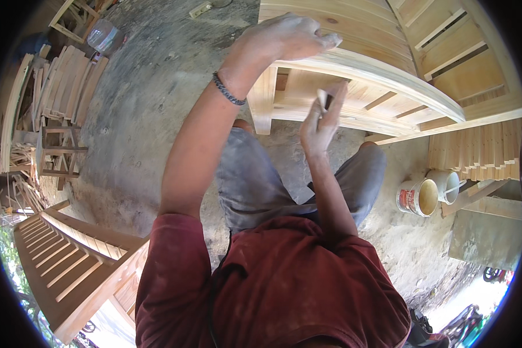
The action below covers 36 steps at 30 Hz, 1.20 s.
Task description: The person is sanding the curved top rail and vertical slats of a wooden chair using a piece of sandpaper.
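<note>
Evidently we have the slatted wooden frame (368,93) at one o'clock, the left hand (289,37) curled over its curved rail (388,71), presumably steadying it (firmness: cannot tell), the right hand (319,127) apparently pinching a small dark pad (329,102); one bucket (417,198), three o'clock, bears a red printed label (409,200).

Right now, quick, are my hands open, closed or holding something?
Left hand: curled at the curved wooden rail; whether it grips cannot be told.
Right hand: holding a small dark piece, its kind unclear.
</note>
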Available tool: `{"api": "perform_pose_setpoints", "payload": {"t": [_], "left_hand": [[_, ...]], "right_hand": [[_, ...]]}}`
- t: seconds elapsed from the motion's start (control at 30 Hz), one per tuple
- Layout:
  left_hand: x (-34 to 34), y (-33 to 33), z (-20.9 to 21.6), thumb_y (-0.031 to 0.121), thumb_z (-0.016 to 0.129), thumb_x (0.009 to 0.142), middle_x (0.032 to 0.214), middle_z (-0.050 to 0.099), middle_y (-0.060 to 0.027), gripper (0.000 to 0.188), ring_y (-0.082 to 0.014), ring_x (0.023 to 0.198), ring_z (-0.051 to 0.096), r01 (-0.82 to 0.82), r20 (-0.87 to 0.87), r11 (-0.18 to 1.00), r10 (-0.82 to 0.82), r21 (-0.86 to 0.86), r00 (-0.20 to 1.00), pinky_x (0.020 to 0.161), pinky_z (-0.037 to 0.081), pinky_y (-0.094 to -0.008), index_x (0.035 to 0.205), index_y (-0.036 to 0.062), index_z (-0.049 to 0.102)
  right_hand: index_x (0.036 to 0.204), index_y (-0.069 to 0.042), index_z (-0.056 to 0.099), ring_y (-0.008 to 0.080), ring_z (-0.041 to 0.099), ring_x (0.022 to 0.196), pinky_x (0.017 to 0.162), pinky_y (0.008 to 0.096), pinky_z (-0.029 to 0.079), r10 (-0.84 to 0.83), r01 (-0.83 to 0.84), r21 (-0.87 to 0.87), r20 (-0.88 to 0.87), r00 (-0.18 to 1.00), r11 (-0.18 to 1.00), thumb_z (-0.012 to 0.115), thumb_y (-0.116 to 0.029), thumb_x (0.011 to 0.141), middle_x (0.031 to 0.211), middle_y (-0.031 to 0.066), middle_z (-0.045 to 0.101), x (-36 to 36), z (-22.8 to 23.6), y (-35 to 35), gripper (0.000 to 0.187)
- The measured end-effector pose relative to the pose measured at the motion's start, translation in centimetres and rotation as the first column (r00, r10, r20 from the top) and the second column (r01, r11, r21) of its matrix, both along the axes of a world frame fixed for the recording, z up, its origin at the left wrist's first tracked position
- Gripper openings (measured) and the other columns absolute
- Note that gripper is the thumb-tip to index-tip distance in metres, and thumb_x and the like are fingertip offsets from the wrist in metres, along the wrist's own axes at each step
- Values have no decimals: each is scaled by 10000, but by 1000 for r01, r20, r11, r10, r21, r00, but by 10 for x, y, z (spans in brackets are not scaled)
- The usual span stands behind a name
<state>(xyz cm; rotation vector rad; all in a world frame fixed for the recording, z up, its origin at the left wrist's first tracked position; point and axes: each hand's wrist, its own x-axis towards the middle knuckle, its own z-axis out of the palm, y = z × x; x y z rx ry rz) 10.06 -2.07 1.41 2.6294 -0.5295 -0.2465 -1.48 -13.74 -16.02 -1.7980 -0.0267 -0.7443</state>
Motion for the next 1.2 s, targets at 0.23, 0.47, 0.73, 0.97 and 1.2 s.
{"api": "perform_pose_setpoints", "payload": {"t": [0.23, 0.47, 0.73, 0.97, 1.2], "left_hand": [[7, -3, -6, 680, 519, 943, 1106, 719, -260, 754, -355, 1047, 686, 18, -10, 999, -19, -48, 1000, 894, 519, -442, 1133, -20, 725], [15, -6, -15, 689, 537, 929, 966, 725, -257, 751, -351, 930, 701, 24, 40, 997, -21, -67, 999, 819, 526, -449, 1072, -22, 733], [15, 0, -24, 680, 537, 926, 922, 720, -242, 726, -341, 857, 688, -17, 124, 998, 24, -56, 992, 764, 521, -437, 1017, -13, 735], [9, -1, -21, 655, 530, 933, 843, 712, -245, 705, -328, 804, 692, -9, 224, 994, 33, -107, 974, 760, 521, -445, 939, -15, 750], [10, 0, -15, 671, 534, 927, 980, 728, -261, 720, -358, 939, 707, 13, 107, 1000, -10, -27, 994, 848, 524, -460, 1079, 1, 748]], "right_hand": [[1269, 84, 606, 430, 538, 1277, 1076, 555, 413, 159, 25, -696, 198, 967, 718, 587, -1, 804, 1286, 257, 600, -11, -3, 0, 473], [1330, -17, 617, 334, 553, 1283, 1058, 538, 447, 245, 26, -804, 212, 946, 595, 627, -34, 819, 1395, 148, 584, 7, -32, 2, 511], [1312, -58, 646, 258, 588, 1241, 1063, 552, 441, 71, 173, -802, 258, 964, 571, 669, -61, 784, 1366, 90, 623, 15, -16, -22, 528], [1353, -3, 606, 312, 536, 1341, 1121, 546, 396, 185, -6, -817, 124, 975, 577, 616, 16, 772, 1434, 173, 576, 5, -42, -46, 581], [1479, 146, 381, 384, 378, 1463, 1204, 437, 307, 85, -75, -83, 129, 988, 994, 306, 77, 999, 1568, 275, 385, -17, -2, -45, 491]]}}
